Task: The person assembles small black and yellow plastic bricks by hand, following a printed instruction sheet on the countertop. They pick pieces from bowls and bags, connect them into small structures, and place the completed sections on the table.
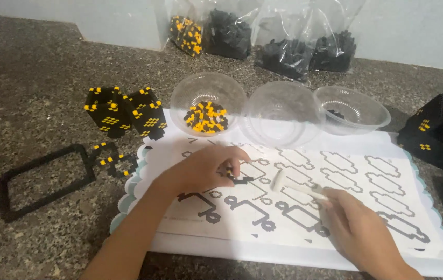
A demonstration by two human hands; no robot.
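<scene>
A white paper template sheet (pixel 366 186) printed with rows of outlined shapes lies on a speckled stone counter. My left hand (pixel 206 167) rests on the sheet, fingertips pinched on a small black and yellow brick piece (pixel 238 179) lying on an outline. My right hand (pixel 359 228) grips a small white hammer (pixel 294 186) by its handle, the head hovering just right of that piece. A clear bowl (pixel 190 93) of yellow and black small bricks stands behind my left hand.
Two more clear bowls (pixel 281 111) (pixel 359 103) stand at the sheet's far edge. Black and yellow brick blocks (pixel 123 111) and a black rectangular frame (pixel 45 179) lie left; similar black blocks (pixel 439 132) right. Plastic bags of bricks (pixel 263 36) line the wall.
</scene>
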